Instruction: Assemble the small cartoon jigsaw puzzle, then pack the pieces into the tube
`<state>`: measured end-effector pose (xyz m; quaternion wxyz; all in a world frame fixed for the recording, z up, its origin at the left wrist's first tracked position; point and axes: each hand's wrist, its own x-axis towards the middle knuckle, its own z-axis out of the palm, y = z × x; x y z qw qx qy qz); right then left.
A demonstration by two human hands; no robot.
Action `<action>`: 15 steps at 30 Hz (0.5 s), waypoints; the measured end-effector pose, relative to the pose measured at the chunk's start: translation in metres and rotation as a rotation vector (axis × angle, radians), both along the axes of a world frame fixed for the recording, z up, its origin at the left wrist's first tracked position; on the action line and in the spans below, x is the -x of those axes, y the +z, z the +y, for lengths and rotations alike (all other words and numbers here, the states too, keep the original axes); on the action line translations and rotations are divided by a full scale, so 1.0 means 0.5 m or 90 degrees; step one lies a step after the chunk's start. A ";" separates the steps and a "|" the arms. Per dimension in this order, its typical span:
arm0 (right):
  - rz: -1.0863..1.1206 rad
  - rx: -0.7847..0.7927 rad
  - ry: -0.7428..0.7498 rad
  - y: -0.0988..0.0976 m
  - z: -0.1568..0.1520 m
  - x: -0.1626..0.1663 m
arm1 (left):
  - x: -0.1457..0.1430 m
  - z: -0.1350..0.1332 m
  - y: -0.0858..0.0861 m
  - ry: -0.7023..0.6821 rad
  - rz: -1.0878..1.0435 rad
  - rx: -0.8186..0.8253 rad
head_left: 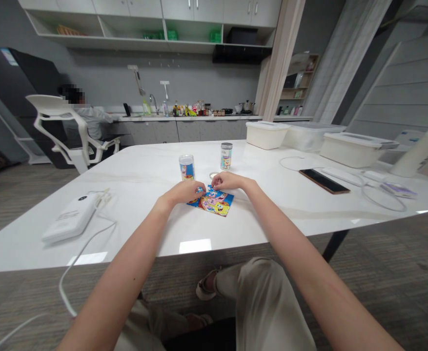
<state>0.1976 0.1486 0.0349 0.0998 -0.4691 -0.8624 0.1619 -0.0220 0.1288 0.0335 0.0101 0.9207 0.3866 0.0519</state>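
A small colourful cartoon jigsaw puzzle (214, 203) lies flat on the white table (155, 229). My left hand (185, 191) rests at the puzzle's upper left corner with fingers curled, pinching what looks like a puzzle piece. My right hand (227, 181) sits at the puzzle's top edge, fingers pinched together on a small piece. Two little cartoon-printed tins stand just behind: one (186, 167) behind my left hand, one (226, 155) behind my right. A small round lid (213, 175) lies between them.
A white power bank (70, 220) with a cable lies at the left. A dark phone (324, 181), cables and white lidded boxes (353, 148) sit at the right. A person sits in a white chair (60, 127) at the back left, by the kitchen counter.
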 end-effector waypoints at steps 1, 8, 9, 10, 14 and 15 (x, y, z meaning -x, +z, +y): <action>-0.002 -0.004 -0.001 -0.001 0.001 0.000 | 0.000 -0.001 0.001 0.003 0.001 -0.003; -0.008 -0.025 0.001 -0.004 0.006 0.001 | -0.002 -0.004 0.003 0.014 0.003 -0.012; -0.010 -0.031 -0.001 -0.004 0.006 0.002 | -0.002 -0.004 0.003 0.011 -0.001 -0.011; -0.012 -0.038 -0.003 -0.004 0.006 0.002 | -0.002 -0.004 0.003 0.006 -0.005 -0.008; -0.012 -0.055 0.004 -0.006 0.006 0.001 | -0.001 -0.004 0.004 0.000 -0.009 0.002; -0.011 -0.056 0.008 -0.006 0.006 0.000 | -0.001 -0.004 0.005 0.002 -0.008 0.002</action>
